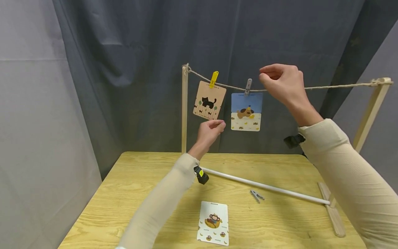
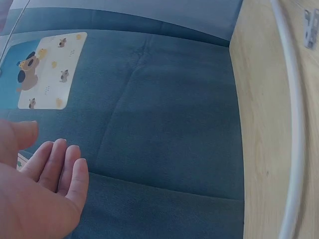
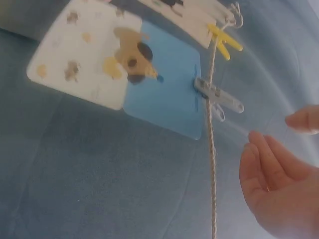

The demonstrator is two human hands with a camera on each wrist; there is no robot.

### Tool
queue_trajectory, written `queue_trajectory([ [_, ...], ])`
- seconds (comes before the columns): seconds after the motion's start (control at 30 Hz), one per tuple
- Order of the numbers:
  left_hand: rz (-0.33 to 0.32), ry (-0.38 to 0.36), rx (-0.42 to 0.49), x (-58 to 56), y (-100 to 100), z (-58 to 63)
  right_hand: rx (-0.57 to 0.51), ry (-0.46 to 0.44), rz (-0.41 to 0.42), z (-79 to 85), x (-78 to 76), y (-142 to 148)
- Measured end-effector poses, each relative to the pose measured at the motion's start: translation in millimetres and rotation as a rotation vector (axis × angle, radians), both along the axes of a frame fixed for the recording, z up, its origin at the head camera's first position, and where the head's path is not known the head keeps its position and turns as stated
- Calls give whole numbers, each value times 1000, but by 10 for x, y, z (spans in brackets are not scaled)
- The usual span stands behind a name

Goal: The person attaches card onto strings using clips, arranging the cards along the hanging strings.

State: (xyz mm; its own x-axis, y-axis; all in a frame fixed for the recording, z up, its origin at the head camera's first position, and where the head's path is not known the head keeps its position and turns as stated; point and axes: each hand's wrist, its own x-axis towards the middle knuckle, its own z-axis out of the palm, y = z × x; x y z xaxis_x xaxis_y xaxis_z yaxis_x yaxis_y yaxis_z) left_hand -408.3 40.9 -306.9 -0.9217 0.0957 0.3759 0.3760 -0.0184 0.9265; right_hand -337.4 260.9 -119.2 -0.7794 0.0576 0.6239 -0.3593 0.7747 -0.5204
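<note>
A card with a dog (image 1: pixel 246 111), blue above and cream below, hangs from the rope (image 1: pixel 339 86) by a grey clothespin (image 1: pixel 248 87). To its left, a tilted peach card with a black cat (image 1: pixel 209 100) hangs from a yellow clothespin (image 1: pixel 214 79). My right hand (image 1: pixel 287 84) is raised right of the grey clothespin, holding nothing; the right wrist view shows a gap between thumb and fingertips (image 3: pixel 256 139). Just under the cat card is my left hand (image 1: pixel 210 134), also holding nothing, its fingers (image 2: pixel 59 164) loosely bent and apart from the thumb.
On the wooden table (image 1: pixel 149 173) lie a monkey card (image 1: pixel 213 223) and another grey clothespin (image 1: pixel 257 195). Wooden posts (image 1: pixel 184 110) carry the rope at both ends. A white bar (image 1: pixel 264 185) runs low between them, and a dark curtain (image 1: pixel 140 86) hangs behind.
</note>
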Motion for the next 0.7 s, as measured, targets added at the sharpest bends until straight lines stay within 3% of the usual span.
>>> queue_trajectory([
  [0.4,-10,-13,-142,109,-176,-165,-39,91,29,-319,266,-31],
  [0.7,-20,-27,-256,200,-279,-348,9,157,48,-635,455,-53],
])
